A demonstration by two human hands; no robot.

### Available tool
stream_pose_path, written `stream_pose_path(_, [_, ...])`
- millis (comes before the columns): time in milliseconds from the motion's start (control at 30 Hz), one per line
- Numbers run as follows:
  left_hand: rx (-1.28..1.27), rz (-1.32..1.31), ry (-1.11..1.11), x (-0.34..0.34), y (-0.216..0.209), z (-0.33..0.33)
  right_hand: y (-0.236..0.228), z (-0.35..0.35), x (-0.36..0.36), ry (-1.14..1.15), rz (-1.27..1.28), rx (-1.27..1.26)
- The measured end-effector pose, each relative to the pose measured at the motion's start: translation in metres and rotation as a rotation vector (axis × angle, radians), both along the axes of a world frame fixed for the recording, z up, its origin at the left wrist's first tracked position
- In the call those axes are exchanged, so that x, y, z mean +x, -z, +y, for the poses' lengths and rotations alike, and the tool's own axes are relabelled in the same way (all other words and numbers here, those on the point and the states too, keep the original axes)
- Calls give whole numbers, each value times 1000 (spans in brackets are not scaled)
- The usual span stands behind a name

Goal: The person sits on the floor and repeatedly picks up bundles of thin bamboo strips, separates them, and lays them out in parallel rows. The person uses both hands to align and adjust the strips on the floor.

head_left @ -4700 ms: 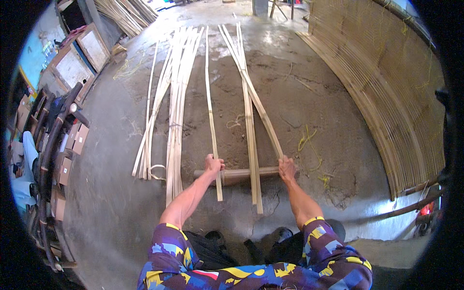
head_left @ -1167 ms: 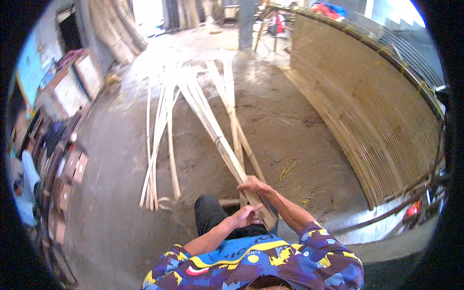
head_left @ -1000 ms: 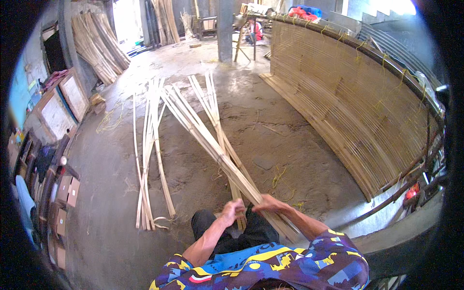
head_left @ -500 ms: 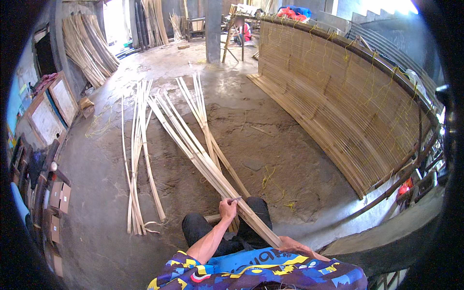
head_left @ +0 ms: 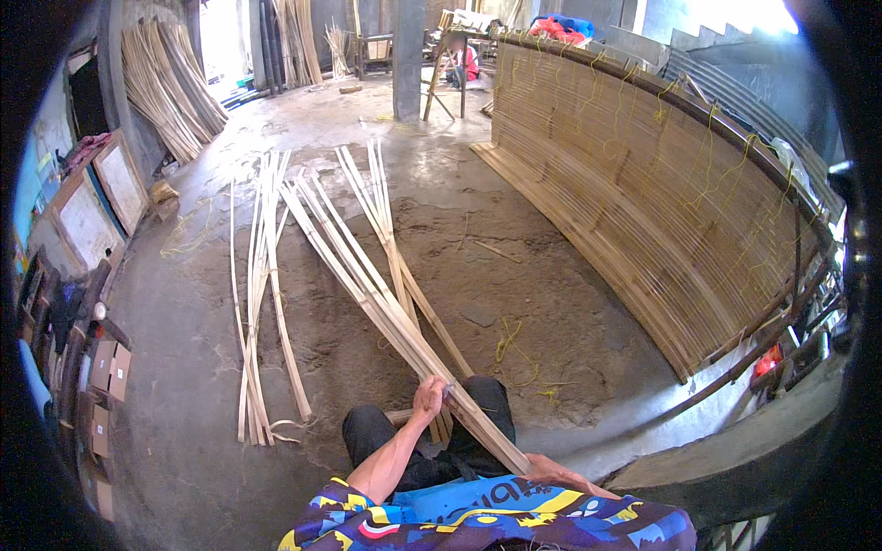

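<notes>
A bundle of long, pale bamboo strips [head_left: 375, 292] slants from the floor ahead across my lap. My left hand [head_left: 428, 399] is closed beside the bundle, near my knees. A small greyish blade, like a knife, shows at its fingers against the strips; its handle is hidden. Low at the right, my right hand [head_left: 544, 469] is closed around the near end of the bundle, with its fingers partly hidden. More bamboo strips [head_left: 409, 280] lie beneath and just right of the bundle, running between my legs.
Loose strips [head_left: 261, 303] lie on the floor at left. A large bamboo blind [head_left: 634, 193] hangs from a pole at right. Bamboo stacks [head_left: 175, 87] lean at the back left, near a concrete pillar [head_left: 408, 64]. Cardboard boxes [head_left: 110, 369] stand at left; a person [head_left: 467, 64] sits far back.
My left hand has shifted slightly left and turned, and the blade shows less beyond its fingers. My right hand has moved slightly, still at the bundle's near end.
</notes>
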State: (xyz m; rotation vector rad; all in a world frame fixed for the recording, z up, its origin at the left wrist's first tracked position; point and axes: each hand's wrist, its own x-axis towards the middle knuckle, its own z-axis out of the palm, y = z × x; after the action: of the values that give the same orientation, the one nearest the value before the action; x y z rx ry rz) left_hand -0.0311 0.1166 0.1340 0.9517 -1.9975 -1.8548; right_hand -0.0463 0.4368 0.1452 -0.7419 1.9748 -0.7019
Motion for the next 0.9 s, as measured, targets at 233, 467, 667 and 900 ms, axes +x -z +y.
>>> stream_pose_path(233, [-386,-216,143,0,-18,0,-8,-3,2,16,-36,29])
stream_pose_path(467, [-386,-142,68,-12,-17,-2,-10,-2,5,37,-51,23])
stream_pose_path(667, [-609,-64,210,1,-34,-14,-31,-9,8,35,-99,64])
stream_pose_path(900, [-710,-217,418,47,-73,-67,-52,-11,11,142,-179,48])
